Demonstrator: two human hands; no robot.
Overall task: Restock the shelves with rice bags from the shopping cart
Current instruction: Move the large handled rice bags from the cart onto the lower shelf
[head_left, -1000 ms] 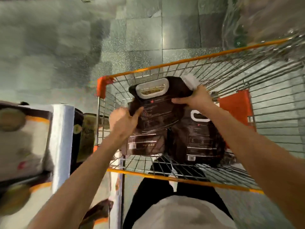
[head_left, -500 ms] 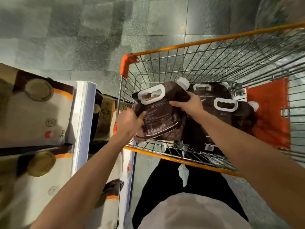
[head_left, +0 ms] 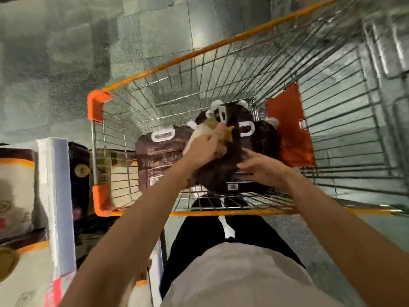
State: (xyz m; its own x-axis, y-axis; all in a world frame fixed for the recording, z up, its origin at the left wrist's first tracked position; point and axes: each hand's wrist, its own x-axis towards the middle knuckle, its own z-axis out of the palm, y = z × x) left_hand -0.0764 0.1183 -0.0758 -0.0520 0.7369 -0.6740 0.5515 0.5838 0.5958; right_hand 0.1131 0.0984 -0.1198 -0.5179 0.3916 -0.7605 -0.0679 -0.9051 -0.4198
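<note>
Head view: my left hand [head_left: 204,149] is resting inside the cart [head_left: 221,212] on top of the middle bag [head_left: 219,173], with its fingers bending over a pale, tan patch there. Blur is hiding whether they are clamping anything, so I cannot tell. My right hand [head_left: 263,168] is sitting at 3 o'clock of that bag, fingers straight and spread apart, tips touching its dark side and gripping nothing.

The middle bag is leaning in the near end of the wire basket, with its barcode label facing me. Touching it at 9 o'clock, the left bag [head_left: 159,160] is standing dark brown with a white handle on top. From 12 to 1 o'clock, more dark bags [head_left: 261,138] with white handles are crowding against the orange flap [head_left: 290,129].

The cart's orange rim is running round the basket above the grey floor tiles [head_left: 66,63]. At 9 o'clock of the cart, just beside it, the shelf [head_left: 58,196] is holding pale bags [head_left: 15,185] with orange stripes. At 6 o'clock my black trousers [head_left: 199,235] and pale shirt [head_left: 239,280] are showing.
</note>
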